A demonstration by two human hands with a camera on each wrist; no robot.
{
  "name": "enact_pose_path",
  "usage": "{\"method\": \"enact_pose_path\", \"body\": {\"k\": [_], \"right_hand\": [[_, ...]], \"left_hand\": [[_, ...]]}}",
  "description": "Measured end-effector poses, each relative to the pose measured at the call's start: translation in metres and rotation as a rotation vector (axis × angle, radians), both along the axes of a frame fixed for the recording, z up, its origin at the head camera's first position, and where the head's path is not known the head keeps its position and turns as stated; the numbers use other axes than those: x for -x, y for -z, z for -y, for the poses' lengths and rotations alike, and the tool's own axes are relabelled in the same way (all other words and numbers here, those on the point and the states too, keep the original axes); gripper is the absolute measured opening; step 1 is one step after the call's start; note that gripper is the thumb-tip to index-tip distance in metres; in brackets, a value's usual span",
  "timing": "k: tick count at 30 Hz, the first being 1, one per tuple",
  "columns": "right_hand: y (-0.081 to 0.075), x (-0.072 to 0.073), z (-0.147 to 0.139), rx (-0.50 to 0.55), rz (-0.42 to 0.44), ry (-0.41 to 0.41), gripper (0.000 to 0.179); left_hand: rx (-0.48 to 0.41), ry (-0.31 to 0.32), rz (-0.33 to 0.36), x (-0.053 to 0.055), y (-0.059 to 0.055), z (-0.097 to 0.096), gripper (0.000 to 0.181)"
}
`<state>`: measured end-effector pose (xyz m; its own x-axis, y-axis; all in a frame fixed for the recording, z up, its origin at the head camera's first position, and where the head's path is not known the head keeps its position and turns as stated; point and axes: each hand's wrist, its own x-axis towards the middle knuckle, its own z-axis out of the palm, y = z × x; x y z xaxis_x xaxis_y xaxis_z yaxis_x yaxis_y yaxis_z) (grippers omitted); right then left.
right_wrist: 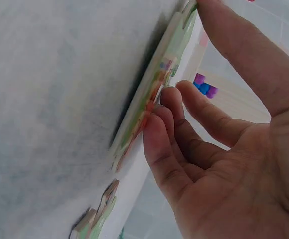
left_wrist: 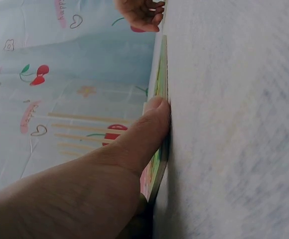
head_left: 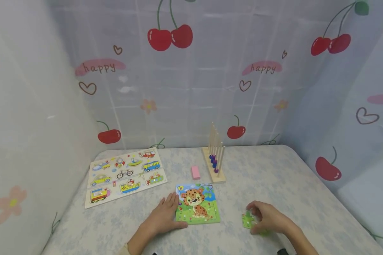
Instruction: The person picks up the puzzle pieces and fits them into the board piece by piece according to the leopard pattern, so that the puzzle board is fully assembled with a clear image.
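Note:
A leopard jigsaw puzzle, square and brightly coloured, lies flat on the table. Against its left side rests my left hand, fingers extended and thumb along the near edge. The left wrist view shows that thumb against the puzzle's thin rim. To the right, my right hand hovers low over loose green puzzle pieces, partly hiding them. In the right wrist view its fingers are loosely bent, with the thumb held apart; no piece is visibly pinched. The thumb tip is cut off there.
A wooden knob puzzle board with vehicle pictures lies at the back left. Behind the leopard puzzle are a pink block and a wooden peg stand with blue and purple beads. A cherry-patterned curtain surrounds the table.

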<state>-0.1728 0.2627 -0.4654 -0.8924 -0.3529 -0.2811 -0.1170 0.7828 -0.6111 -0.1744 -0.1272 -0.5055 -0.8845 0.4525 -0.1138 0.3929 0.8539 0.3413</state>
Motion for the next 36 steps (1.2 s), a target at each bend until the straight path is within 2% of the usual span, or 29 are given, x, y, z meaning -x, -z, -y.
{"method": "enact_pose_path", "body": {"k": [5, 11, 14, 22, 30, 36], "right_hand": [[0.0030, -0.0020, 0.0015, -0.022, -0.009, 0.007, 0.069], [0.0050, -0.0013, 0.0077, -0.055, 0.027, 0.099, 0.062], [0.0052, -0.0016, 0.0084, -0.056, 0.024, 0.112, 0.058], [0.0049, -0.0025, 0.0038, -0.017, -0.007, 0.040, 0.054], [0.0030, -0.0054, 0.0046, 0.011, -0.057, -0.027, 0.053], [0.0025, -0.0058, 0.0085, -0.066, -0.118, -0.020, 0.049]], "left_hand": [[0.002, -0.001, 0.010, -0.0003, 0.0013, -0.0007, 0.108], [0.002, 0.003, 0.010, -0.0011, 0.0011, -0.0002, 0.108], [0.004, 0.005, 0.009, -0.0016, 0.0002, 0.0000, 0.108], [0.013, 0.003, -0.012, -0.0026, -0.0018, -0.0009, 0.109], [0.010, -0.009, 0.003, -0.0003, -0.0014, -0.0008, 0.109], [0.017, -0.011, 0.003, -0.0003, -0.0013, -0.0014, 0.109]]}}
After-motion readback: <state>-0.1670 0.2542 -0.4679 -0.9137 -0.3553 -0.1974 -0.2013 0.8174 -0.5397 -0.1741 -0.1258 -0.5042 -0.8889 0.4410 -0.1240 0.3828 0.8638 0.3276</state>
